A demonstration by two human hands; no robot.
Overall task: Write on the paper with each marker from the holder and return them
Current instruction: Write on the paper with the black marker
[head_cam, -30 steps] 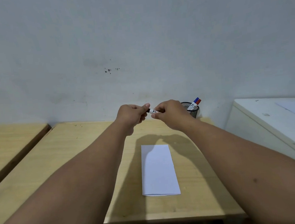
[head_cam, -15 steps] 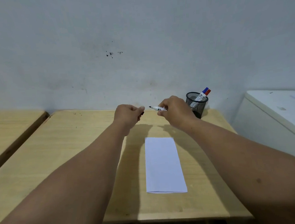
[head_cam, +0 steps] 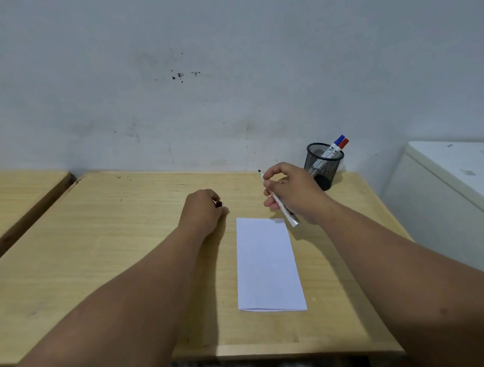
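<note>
A folded white paper (head_cam: 267, 265) lies lengthwise on the wooden table (head_cam: 110, 251). My right hand (head_cam: 292, 192) hovers just beyond the paper's far edge, shut on an uncapped black marker (head_cam: 280, 203) whose dark tip points up and away from me. My left hand (head_cam: 204, 212) rests on the table left of the paper, closed around the marker's dark cap (head_cam: 218, 204), of which only the end shows. A black mesh holder (head_cam: 322, 165) stands at the back right of the table, with a blue-capped marker (head_cam: 336, 143) and a red-capped marker (head_cam: 342, 144) leaning in it.
A grey-white wall runs right behind the table. A second wooden table (head_cam: 10, 198) sits to the left across a narrow gap. A white cabinet (head_cam: 453, 192) stands close on the right, slightly higher than the table.
The cap has come off the marker: my hands, joined a second ago, have parted. My left hand sank to the table with the cap; my right hand moved right and turned the marker.
</note>
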